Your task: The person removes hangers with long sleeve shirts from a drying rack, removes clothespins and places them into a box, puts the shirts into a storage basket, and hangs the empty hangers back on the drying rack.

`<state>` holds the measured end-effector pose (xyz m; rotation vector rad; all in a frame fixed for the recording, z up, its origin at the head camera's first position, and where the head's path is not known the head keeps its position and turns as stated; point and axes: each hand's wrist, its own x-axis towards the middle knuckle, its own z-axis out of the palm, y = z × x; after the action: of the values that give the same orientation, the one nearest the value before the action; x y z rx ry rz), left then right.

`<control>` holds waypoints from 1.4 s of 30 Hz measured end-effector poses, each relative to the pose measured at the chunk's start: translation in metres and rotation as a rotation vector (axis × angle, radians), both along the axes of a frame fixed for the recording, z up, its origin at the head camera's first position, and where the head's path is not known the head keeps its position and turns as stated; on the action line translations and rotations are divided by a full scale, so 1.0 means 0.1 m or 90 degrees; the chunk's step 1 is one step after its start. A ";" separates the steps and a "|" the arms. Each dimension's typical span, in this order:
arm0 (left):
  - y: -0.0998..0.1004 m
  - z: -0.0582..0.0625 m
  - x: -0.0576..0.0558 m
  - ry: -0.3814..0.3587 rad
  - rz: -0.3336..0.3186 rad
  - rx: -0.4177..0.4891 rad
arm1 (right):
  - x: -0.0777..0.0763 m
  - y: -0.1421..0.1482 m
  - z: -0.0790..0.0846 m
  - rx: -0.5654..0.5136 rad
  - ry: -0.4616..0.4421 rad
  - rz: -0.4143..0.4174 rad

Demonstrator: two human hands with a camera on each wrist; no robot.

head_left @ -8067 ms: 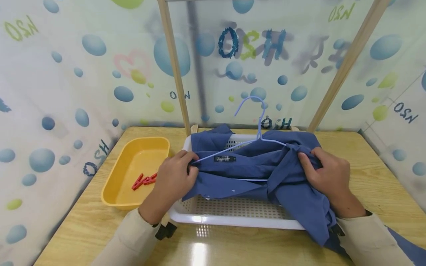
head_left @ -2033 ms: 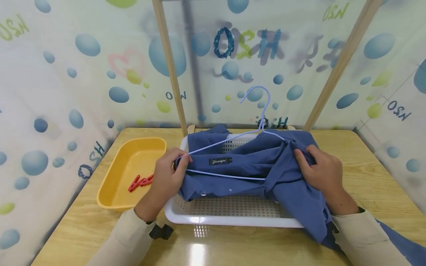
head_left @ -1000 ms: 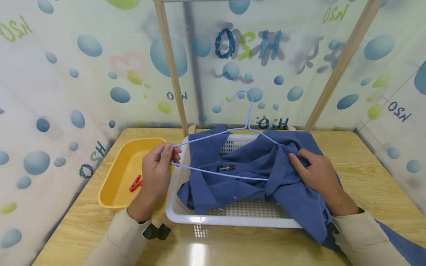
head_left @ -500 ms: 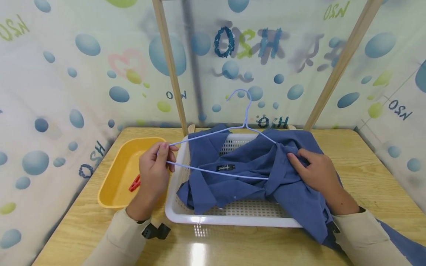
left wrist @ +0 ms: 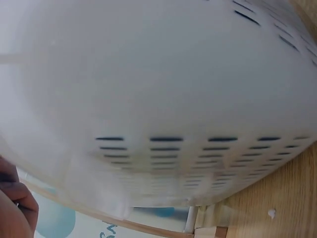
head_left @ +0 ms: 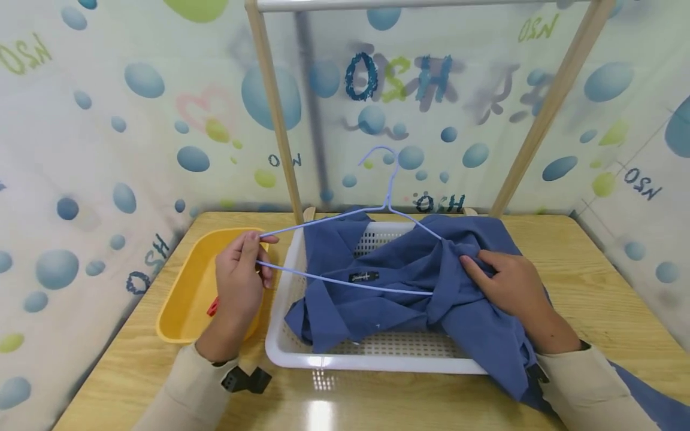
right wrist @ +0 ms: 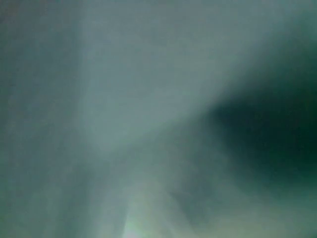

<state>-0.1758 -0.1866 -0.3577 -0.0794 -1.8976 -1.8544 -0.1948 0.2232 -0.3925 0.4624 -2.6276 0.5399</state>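
A light-blue wire clothes hanger [head_left: 345, 284] spans between my hands, its hook pointing up. My left hand [head_left: 241, 272] grips the hanger's left end, apart from the cloth and above the yellow tub's right side. With thumb and fingers my right hand [head_left: 509, 287] pinches a dark-blue shirt [head_left: 388, 311], whose fabric covers the hanger's right end. A black collar label [head_left: 363, 276] shows on the shirt. It lies over a white perforated basket [head_left: 377, 363], one part hanging past the front right rim. Cloth seems to fill the right wrist view, too blurred to read.
The yellow tub [head_left: 173, 299] stands left of the basket with a red clothespin [head_left: 213, 306] in it, partly behind my left wrist. Behind the basket rise two wooden posts [head_left: 277, 114] joined by a white bar [head_left: 420, 5] at the top.
My left hand has let go of the shirt's left side and drawn the hanger's left end leftward out of the cloth. The shirt's left part has dropped into the basket. My right hand keeps its hold.
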 end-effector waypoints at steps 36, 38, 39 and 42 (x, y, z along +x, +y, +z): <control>-0.56 0.46 -0.09 0.224 0.052 0.185 | -0.03 -0.01 0.07 -0.062 -0.008 -0.014; -0.57 0.49 -0.07 0.228 0.047 0.185 | 0.00 -0.02 0.07 -0.080 0.016 -0.011; -0.56 0.51 -0.07 0.231 0.043 0.185 | 0.02 -0.02 0.07 -0.095 0.028 -0.010; -0.51 0.55 -0.07 0.239 0.040 0.171 | 0.10 -0.02 0.15 -0.156 0.069 0.008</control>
<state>-0.1824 -0.2373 -0.3027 -0.2551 -1.3760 -1.8791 -0.1851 0.2215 -0.3770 0.4185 -2.4163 0.8043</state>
